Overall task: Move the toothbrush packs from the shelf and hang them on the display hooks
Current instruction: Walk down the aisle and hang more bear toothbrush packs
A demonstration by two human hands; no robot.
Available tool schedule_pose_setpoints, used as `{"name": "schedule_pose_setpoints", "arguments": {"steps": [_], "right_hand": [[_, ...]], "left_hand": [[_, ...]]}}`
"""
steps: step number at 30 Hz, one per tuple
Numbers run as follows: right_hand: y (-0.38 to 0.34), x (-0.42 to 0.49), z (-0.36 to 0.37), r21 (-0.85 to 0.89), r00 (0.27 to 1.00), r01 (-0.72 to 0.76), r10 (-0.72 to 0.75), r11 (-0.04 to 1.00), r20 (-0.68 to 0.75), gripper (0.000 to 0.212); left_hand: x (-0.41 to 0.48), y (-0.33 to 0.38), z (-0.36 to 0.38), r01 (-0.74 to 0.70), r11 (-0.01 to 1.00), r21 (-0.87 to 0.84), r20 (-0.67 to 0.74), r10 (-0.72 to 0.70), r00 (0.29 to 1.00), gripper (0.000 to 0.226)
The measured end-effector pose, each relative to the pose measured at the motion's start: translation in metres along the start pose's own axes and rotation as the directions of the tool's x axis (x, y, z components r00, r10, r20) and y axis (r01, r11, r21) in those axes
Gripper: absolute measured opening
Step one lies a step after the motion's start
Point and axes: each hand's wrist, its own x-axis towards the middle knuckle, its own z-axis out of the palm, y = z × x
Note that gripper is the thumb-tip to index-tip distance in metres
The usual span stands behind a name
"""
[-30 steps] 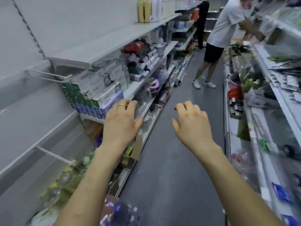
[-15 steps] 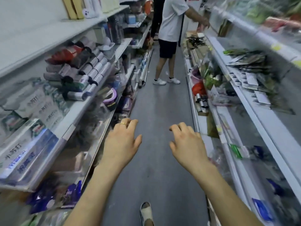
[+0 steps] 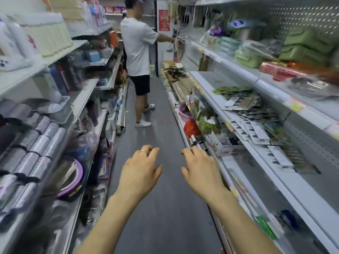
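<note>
mid-aisle: left hand [image 3: 140,171] and right hand [image 3: 200,171] loosely curled, grasping nothing. next: reach right to carded packs [image 3: 254,114], likely the toothbrushes; pinch each by its hanger tab.

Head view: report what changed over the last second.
The view swung right, off the white left-hand shelving, down the grey aisle floor toward flat carded packs on the white right-hand shelf. Nothing was gripped or released. The bare left hand with its gold ring and the bare right hand stay raised, loosely curled, empty; the person in a white T-shirt still stands ahead.
</note>
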Motion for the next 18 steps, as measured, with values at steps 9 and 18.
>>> {"name": "schedule_pose_setpoints", "arguments": {"steps": [9,18], "right_hand": [[0.048,0.241,0.060,0.024,0.998,-0.059,0.060,0.998,-0.036,0.039],[0.094,0.450,0.109,-0.005,0.987,-0.160,0.160,0.987,0.009,0.038]], "left_hand": [[0.233,-0.066,0.061,-0.066,0.998,0.020,0.022,0.066,0.998,0.048],[0.448,-0.142,0.122,-0.124,0.992,0.008,0.073,0.123,0.990,0.049]]}}
